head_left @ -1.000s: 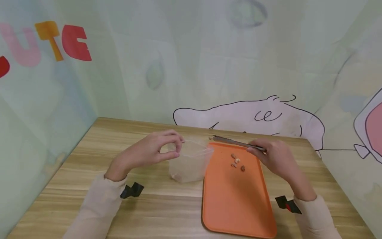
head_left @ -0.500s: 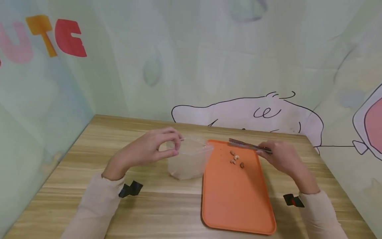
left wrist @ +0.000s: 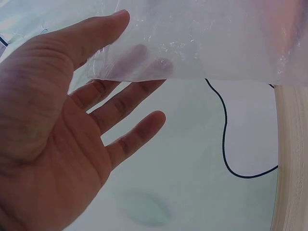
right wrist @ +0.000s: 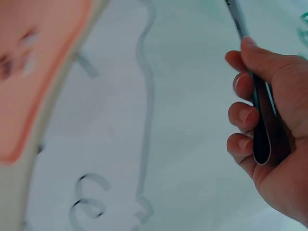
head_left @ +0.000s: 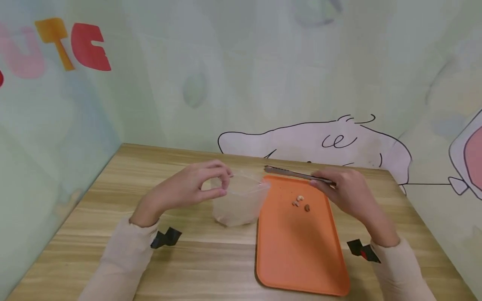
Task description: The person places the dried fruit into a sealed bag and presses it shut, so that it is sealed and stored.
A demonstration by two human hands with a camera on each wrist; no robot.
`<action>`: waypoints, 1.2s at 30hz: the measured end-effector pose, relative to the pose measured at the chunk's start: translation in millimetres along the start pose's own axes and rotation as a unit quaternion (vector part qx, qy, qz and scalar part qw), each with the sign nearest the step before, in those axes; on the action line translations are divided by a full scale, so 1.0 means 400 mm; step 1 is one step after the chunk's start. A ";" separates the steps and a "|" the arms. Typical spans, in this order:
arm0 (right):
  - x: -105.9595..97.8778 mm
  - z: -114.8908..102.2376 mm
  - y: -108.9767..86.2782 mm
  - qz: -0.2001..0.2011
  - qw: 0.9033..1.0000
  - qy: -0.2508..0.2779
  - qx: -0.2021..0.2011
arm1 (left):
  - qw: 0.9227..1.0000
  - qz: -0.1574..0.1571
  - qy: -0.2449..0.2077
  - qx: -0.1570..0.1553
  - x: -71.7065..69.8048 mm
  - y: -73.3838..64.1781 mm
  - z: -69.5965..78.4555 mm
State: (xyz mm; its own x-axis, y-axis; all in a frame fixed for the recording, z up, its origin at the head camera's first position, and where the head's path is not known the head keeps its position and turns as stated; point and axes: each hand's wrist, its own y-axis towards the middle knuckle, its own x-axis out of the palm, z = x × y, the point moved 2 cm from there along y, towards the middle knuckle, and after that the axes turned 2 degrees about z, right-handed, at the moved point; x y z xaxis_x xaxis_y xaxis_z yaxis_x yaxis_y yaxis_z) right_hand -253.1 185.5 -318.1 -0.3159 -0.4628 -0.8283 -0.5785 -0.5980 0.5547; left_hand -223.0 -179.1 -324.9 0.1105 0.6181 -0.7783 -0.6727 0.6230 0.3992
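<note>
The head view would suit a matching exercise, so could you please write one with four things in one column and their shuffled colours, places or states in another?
Column one
1. Translucent bag
2. Tray
3. Metal tongs
4. Small nut-like pieces

Column two
A. Gripped in the right hand
B. Loose on an orange surface
C. Orange, flat on the wooden table
D. Pinched at its top by the left hand

Pairs: 1-D, 2-C, 3-A, 4-B.
</note>
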 end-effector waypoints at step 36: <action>-0.038 -0.036 0.027 -0.020 0.997 0.067 -0.017 | 1.000 -0.004 -0.002 -0.004 0.000 0.008 0.002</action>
State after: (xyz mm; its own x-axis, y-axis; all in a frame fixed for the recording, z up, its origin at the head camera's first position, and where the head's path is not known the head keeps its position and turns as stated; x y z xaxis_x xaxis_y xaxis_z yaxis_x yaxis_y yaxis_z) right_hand -243.6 176.6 -298.4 -0.1889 -0.5202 -0.8329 -0.5617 -0.6385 0.5261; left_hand -224.5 -176.8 -323.3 0.1190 0.6155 -0.7791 -0.6783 0.6234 0.3889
